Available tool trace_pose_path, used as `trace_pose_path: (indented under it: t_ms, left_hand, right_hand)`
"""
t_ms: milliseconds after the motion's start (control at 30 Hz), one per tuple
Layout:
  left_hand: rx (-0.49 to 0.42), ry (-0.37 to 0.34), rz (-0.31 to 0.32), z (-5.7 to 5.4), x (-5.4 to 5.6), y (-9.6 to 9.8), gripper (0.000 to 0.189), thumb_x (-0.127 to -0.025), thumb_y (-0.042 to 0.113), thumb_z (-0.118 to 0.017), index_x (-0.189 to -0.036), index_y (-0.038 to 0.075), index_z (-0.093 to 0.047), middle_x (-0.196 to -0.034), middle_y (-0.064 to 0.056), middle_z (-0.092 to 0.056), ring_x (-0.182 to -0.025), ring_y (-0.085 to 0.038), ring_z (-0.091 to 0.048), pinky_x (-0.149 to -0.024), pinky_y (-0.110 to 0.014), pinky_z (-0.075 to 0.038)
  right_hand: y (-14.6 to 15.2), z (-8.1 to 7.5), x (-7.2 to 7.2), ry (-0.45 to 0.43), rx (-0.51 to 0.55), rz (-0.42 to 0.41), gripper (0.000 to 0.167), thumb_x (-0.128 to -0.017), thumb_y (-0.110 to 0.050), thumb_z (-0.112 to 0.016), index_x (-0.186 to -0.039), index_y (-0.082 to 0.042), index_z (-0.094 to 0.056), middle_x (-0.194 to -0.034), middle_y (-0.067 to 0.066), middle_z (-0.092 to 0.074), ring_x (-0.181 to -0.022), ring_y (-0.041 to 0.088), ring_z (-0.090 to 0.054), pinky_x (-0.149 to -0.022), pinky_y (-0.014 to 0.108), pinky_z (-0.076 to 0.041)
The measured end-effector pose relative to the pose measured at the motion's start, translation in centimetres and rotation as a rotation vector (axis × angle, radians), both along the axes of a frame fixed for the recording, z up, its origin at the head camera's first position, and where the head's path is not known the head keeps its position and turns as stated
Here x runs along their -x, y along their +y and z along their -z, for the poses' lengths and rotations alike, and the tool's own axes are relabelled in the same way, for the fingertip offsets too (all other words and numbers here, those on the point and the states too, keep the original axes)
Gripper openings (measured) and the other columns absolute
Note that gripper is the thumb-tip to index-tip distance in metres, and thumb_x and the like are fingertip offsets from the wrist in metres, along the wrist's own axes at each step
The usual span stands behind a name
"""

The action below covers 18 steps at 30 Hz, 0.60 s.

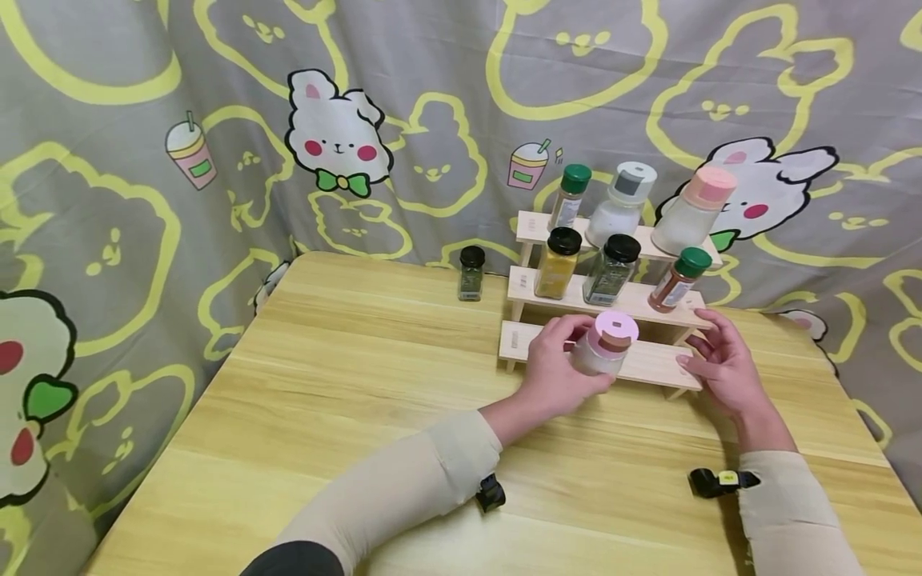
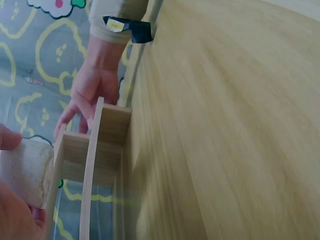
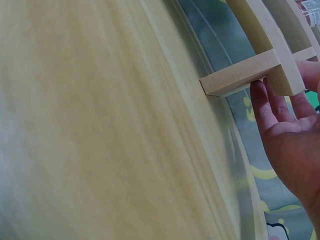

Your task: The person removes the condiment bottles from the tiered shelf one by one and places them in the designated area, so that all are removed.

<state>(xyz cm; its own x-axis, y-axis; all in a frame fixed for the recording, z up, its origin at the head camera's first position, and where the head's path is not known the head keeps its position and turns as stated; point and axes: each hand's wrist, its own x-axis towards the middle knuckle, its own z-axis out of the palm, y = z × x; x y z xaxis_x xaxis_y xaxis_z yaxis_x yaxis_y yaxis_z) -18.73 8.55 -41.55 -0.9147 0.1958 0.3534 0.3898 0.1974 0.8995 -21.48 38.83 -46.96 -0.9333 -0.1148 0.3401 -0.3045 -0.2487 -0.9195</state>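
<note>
My left hand (image 1: 558, 372) grips a spice jar with a lilac lid (image 1: 608, 344), fingers and thumb around its pale body. The jar is over the bottom step of a three-tier wooden rack (image 1: 655, 366); in the left wrist view the jar's body (image 2: 25, 170) appears right beside the shelf edge. At the rack's right end, my right hand (image 1: 727, 368) holds the wood, its thumb on the bottom step's end. The right wrist view shows that hand's fingers (image 3: 265, 107) against the rack's end and leg (image 3: 242, 75).
On the middle step stand a yellow spice jar (image 1: 557, 268), a dark herb jar (image 1: 611, 272) and a green-capped red one (image 1: 679, 282). The top step bears a green-capped bottle (image 1: 569, 200), a white-lidded jar (image 1: 619, 212) and a pink-lidded jar (image 1: 695, 212). Left of the rack stands a black-capped jar (image 1: 471, 274).
</note>
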Motion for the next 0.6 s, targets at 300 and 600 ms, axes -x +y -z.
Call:
trace_pose_path:
  t_ms: [300,600]
  left_hand:
    - [-0.027,-0.002,-0.043,-0.3,0.2,-2.1,0.071,-0.063,0.003,-0.093,-0.126,0.014,-0.061,-0.112,0.008,-0.057,-0.104,-0.007,-0.056,-0.088,-0.022,-0.049]
    - [-0.057,0.002,-0.077,-0.5,0.5,-4.3,0.069,-0.062,-0.001,-0.091,-0.123,0.013,-0.061,-0.113,0.007,-0.059,-0.105,-0.008,-0.057,-0.090,-0.025,-0.049]
  right_hand:
    - [0.2,0.2,0.1,0.009,0.018,-0.015,0.083,-0.077,0.042,-0.037,-0.147,-0.001,-0.038,-0.126,0.009,-0.058,-0.112,0.020,-0.060,-0.080,0.026,-0.056]
    - [0.2,0.3,0.2,0.014,0.028,-0.013,0.084,-0.075,0.043,-0.036,-0.147,0.002,-0.036,-0.124,0.011,-0.058,-0.110,0.021,-0.061,-0.080,0.027,-0.056]
